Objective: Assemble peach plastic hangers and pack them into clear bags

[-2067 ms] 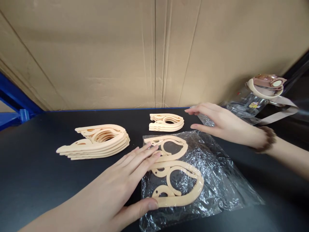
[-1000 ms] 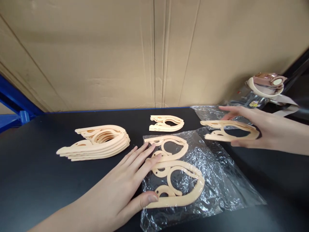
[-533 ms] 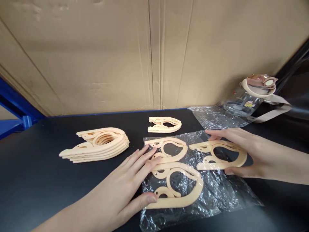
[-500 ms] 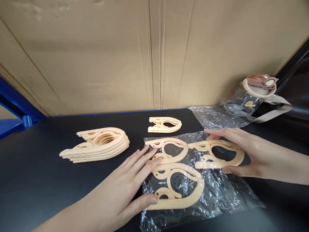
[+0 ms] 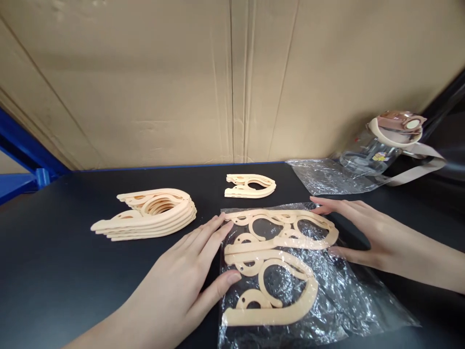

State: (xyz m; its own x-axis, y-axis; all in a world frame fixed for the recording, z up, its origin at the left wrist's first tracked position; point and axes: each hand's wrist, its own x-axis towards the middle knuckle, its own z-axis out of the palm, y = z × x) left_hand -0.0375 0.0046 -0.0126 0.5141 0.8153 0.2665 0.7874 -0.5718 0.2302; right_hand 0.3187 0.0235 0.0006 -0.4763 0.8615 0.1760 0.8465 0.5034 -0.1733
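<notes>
Three cream folding travel hangers lie in a clear plastic bag (image 5: 356,295) on the black tabletop. The front hanger (image 5: 308,295) lies nearest me, and behind it the rear left hanger (image 5: 236,248) meets the rear right hanger (image 5: 332,237), which overlaps it. My left hand (image 5: 185,276) rests open along the bag's left edge, fingertips at the hangers' ends. Around the rounded end of the rear right hanger, my right hand (image 5: 366,237) is open, thumb and fingers spread apart. Its fingertips are at the bag beside that hanger; whether they touch it I cannot tell.
To the left sits a stack of several folded hangers (image 5: 174,228). A smaller pile of hangers (image 5: 269,189) lies behind the bag. At the back right a transparent bottle (image 5: 374,150) with a strap stands by another clear bag (image 5: 316,179). Cardboard (image 5: 152,87) lines the back.
The rear right hanger has slid left, deeper into the bag and over the rear left hanger. My right hand has opened from its hold on it. The view has shifted slightly.
</notes>
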